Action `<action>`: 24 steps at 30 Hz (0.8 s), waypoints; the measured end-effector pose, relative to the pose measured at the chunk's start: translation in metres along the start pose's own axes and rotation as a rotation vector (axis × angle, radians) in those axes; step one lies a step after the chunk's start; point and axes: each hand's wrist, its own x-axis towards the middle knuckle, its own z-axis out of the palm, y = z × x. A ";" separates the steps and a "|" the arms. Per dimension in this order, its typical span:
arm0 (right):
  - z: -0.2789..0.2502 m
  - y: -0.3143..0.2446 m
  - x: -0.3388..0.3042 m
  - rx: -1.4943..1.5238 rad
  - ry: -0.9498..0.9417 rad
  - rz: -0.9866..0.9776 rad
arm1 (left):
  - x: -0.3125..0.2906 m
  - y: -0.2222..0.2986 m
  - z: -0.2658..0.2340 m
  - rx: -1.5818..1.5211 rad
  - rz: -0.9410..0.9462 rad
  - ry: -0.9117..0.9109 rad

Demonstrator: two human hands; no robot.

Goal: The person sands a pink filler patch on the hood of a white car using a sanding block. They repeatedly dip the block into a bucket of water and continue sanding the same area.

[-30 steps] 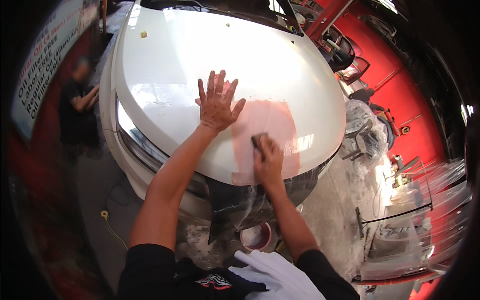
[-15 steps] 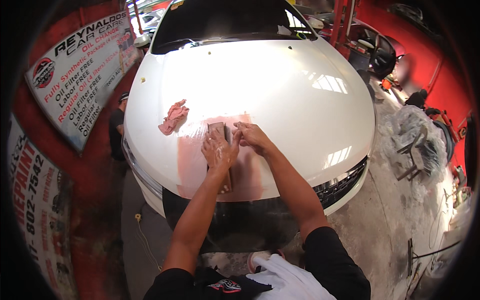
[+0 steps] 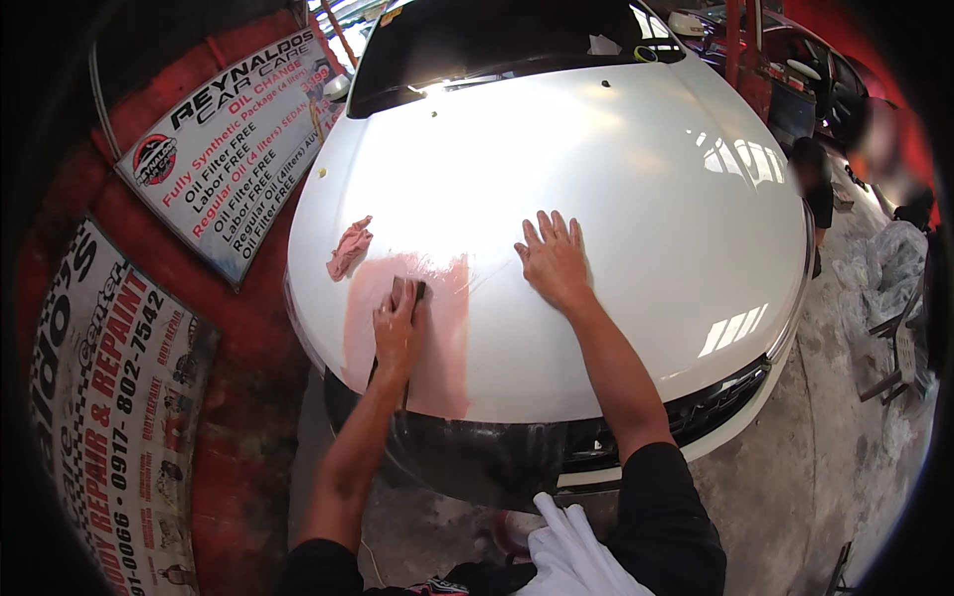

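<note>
My left hand (image 3: 396, 336) is closed around a long, dark, narrow sanding block (image 3: 408, 288). The block lies on a wet pinkish patch (image 3: 444, 343) at the front of a white car hood (image 3: 636, 328); my fingers and palm hide much of it. Palm down on the glossy white paint to the right of the patch, my right hand (image 3: 556, 263) is spread and holds nothing. Just beyond the patch's far left corner lies a crumpled pink cloth (image 3: 350, 248).
A black cover (image 3: 487, 462) hangs over the car's front, beside the dark grille (image 3: 686, 412). Printed banners (image 3: 229, 149) line the red wall at left. At right are a person in dark clothing (image 3: 813, 189) and crumpled clear plastic sheeting (image 3: 884, 268).
My right hand has left the block's side and moved right, now flat on the hood. My left hand has changed its hold and still grips the block. The whole view has shifted.
</note>
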 end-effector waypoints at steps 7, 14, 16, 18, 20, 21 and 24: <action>0.002 0.002 0.012 -0.031 -0.020 -0.024 | -0.051 0.011 0.014 0.033 0.077 0.036; 0.012 0.004 0.005 -0.082 0.016 -0.094 | 0.016 -0.005 0.011 0.024 -0.197 -0.062; 0.009 0.012 0.006 -0.110 0.021 -0.081 | -0.081 0.028 0.029 -0.033 -0.057 0.003; 0.002 0.014 0.011 -0.112 -0.025 -0.057 | -0.085 0.026 0.014 -0.037 0.073 -0.055; 0.005 0.005 0.012 -0.105 -0.034 -0.062 | -0.053 -0.016 0.015 0.013 0.089 -0.017; 0.009 -0.007 0.011 -0.078 -0.022 -0.083 | -0.027 -0.052 0.011 0.080 0.033 0.035; 0.009 -0.026 0.005 -0.061 -0.026 -0.120 | 0.064 -0.078 0.000 0.256 -0.306 0.025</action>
